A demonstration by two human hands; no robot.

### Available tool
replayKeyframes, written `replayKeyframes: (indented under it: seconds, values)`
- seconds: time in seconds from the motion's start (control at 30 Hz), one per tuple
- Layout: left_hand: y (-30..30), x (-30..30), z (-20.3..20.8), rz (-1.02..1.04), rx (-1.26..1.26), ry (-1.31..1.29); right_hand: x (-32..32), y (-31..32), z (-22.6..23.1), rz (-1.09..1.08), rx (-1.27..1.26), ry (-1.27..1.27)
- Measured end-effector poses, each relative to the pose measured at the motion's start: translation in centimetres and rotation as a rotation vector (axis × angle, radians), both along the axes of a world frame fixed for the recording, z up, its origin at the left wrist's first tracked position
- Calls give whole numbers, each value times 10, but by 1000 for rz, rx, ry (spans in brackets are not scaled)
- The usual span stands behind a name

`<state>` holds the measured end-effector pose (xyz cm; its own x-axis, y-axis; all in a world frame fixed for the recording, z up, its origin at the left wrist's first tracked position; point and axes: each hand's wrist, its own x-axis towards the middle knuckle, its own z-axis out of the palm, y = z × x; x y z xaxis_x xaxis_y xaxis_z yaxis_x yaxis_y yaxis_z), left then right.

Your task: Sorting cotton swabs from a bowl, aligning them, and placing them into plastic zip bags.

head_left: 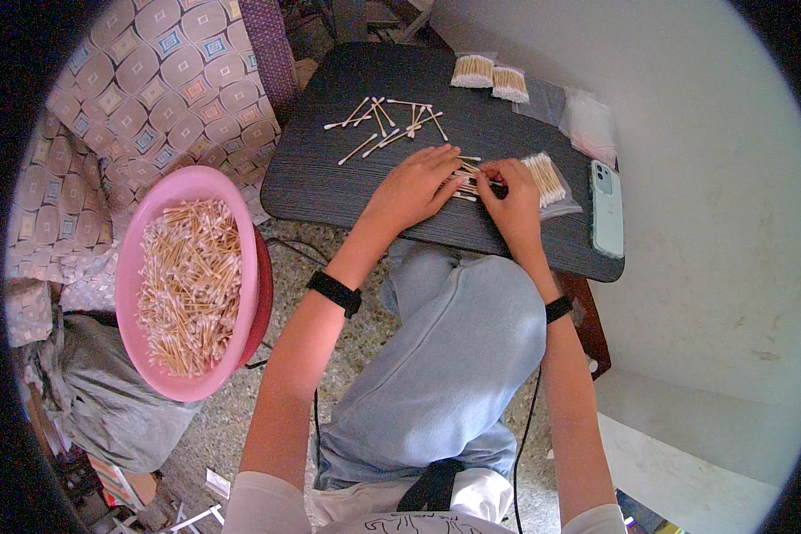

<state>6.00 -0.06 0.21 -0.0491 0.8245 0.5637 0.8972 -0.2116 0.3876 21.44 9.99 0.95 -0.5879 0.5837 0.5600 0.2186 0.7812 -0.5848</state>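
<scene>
On the dark table, a small group of cotton swabs (465, 189) lies between my two hands. My left hand (418, 185) rests flat beside them, its fingers stretched out and its thumb near the swab sticks. From the other side, my right hand (513, 198) has its thumb and index finger pinched at the swabs' ends. Just right of that hand is a clear plastic bag (561, 206) with a row of swabs (544, 179) in it. Beyond my left hand, several loose cotton swabs (390, 123) lie scattered. My fingers partly hide the swabs between them.
Two filled swab packets (491, 78) lie at the table's far edge, near empty clear bags (587, 125). A phone (606, 209) sits at the right edge beside the wall (712, 196). To my left stands a pink basin (126, 294) heaped with swabs, near a patterned cloth-covered seat (165, 80).
</scene>
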Motion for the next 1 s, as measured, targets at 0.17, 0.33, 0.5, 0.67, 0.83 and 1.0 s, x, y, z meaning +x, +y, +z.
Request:
replayKeyframes:
  seconds: [0.17,0.33,0.5,0.67,0.83,1.0]
  values:
    - [0,-1,0,0,-28,47,1,0,0,-25,50,-45]
    - [-1,-2,0,9,-29,113,0,-3,2,-13,32,-31]
    - [2,-1,-1,33,-22,190,2,-2,2,-22,60,-39]
    - [1,-1,2,41,2,181,0,-1,0,-44,86,-45]
    - [0,-1,3,16,26,135,0,0,1,-38,133,-62]
    - [1,-2,1,-5,68,7,-2,-1,3,-5,164,-105]
